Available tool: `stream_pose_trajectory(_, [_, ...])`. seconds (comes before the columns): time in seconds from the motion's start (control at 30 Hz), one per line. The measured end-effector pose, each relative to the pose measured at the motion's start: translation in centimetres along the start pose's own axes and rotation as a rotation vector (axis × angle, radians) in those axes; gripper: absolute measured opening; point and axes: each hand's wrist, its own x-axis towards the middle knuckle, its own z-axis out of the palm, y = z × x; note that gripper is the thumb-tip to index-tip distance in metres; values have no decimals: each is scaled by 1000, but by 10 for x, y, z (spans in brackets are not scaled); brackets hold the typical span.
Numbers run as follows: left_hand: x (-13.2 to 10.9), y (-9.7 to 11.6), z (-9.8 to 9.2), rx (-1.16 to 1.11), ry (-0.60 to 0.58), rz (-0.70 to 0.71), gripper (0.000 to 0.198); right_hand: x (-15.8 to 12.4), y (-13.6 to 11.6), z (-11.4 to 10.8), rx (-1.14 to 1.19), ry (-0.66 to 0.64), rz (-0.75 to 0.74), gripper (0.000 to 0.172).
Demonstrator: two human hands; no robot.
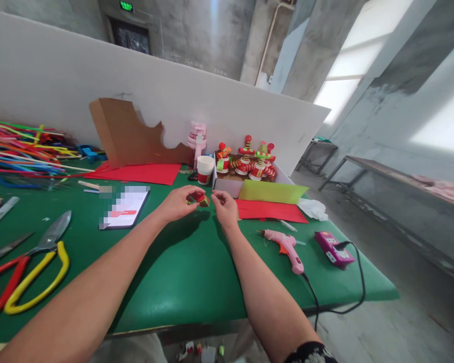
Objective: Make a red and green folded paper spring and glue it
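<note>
A small accordion-folded paper strip, red with yellow-green edges, is held between the thumb and fingers of my left hand above the green table. Close beside its right end is my right hand, thumb and fingertips pinched together. Whether those fingertips hold anything is too small to make out. Just beyond my hands stands a stack of white paper cups with a red band. Behind my right hand, a shallow box holds several paper-cup figures with folded paper arms and red balls on top.
On the right lie a pink glue gun, its cord, and a purple power box. Red paper lies before the box. Leftward are a phone, large scissors, pipe cleaners and brown cardboard against a white board.
</note>
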Motion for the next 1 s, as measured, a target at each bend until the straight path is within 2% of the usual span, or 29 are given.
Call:
stream_pose_trajectory(0.13, [1, -3, -6, -229, 22, -105, 38, 10, 7, -12, 66, 186, 113, 22])
stream_pose_trajectory(0.27, [3, -5, -13, -616, 155, -154, 40, 16, 10, -23, 222, 365, 294, 29])
stream_pose_trajectory(0.4, [5, -9, -19, -873, 274, -147, 31, 16, 7, -29, 220, 447, 264, 34])
stream_pose_trajectory(0.5, [7, -14, -21, -951, 319, -159, 27, 13, 4, -29, 37, 416, 131, 39])
stream_pose_trajectory(0.6, [9, -17, -23, -980, 343, -183, 25, 10, 0, -25, -196, 307, -77, 28])
stream_pose_trajectory(0.67, [9, -17, -22, -978, 347, -185, 25, 7, -3, -22, -210, 206, -124, 39])
stream_pose_trajectory(0.7, [9, -17, -22, -966, 343, -181, 25, 6, -5, -20, -175, 155, -90, 44])
stream_pose_trajectory(0.8, [8, -14, -18, -895, 305, -168, 27, 2, -8, -15, -36, 66, 62, 35])
stream_pose_trajectory(0.87, [7, -13, -14, -853, 275, -168, 29, 0, -11, -13, 71, 48, 92, 32])
stream_pose_trajectory(0.93, [5, -11, -10, -830, 251, -177, 30, -3, -14, -10, 223, 26, 144, 41])
stream_pose_trajectory(1.0, [4, -9, -6, -813, 223, -188, 32, -6, -17, -6, 373, -43, 265, 54])
